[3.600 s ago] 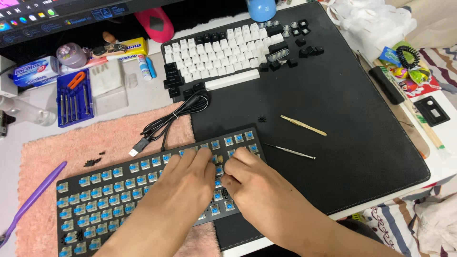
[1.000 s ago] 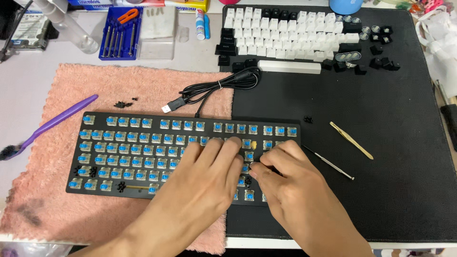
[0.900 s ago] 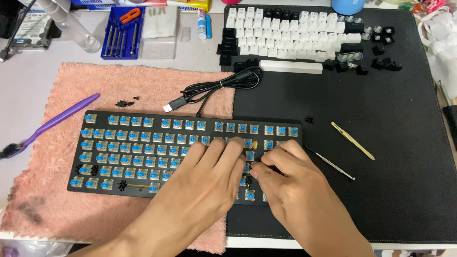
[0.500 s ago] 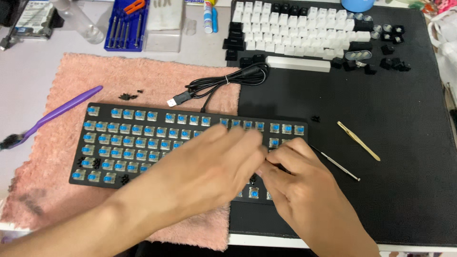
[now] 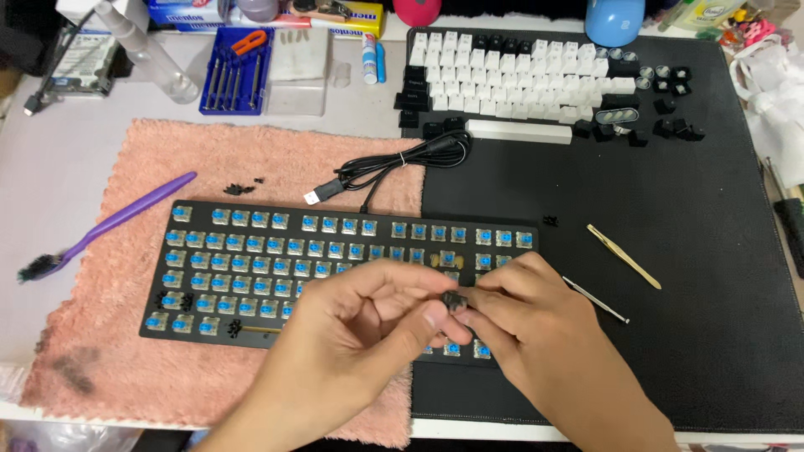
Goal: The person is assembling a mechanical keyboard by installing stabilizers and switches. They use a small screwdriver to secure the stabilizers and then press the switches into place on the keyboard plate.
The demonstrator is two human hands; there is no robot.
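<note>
A black keyboard [image 5: 251,251] with blue switches and no keycaps lies partly on a pink towel [image 5: 109,335], partly on a black mat [image 5: 712,276]. My left hand [image 5: 368,326] and my right hand [image 5: 519,322] meet just above the keyboard's lower right part. Between their fingertips they pinch a small black part [image 5: 454,300]. Removed white and black keycaps [image 5: 519,79] lie in rows at the far end of the mat. The keyboard's black cable [image 5: 394,163] is coiled behind it.
A purple brush [image 5: 100,230] lies at the left on the towel. A thin gold tool [image 5: 624,256] and a metal pin [image 5: 596,300] rest on the mat to the right. A blue screwdriver case [image 5: 239,71], a clear bottle [image 5: 138,50] and a white bag [image 5: 770,84] stand further back.
Both hands have lifted off the keyboard's switches and now hold a small black part between the fingertips. The view has shifted slightly.
</note>
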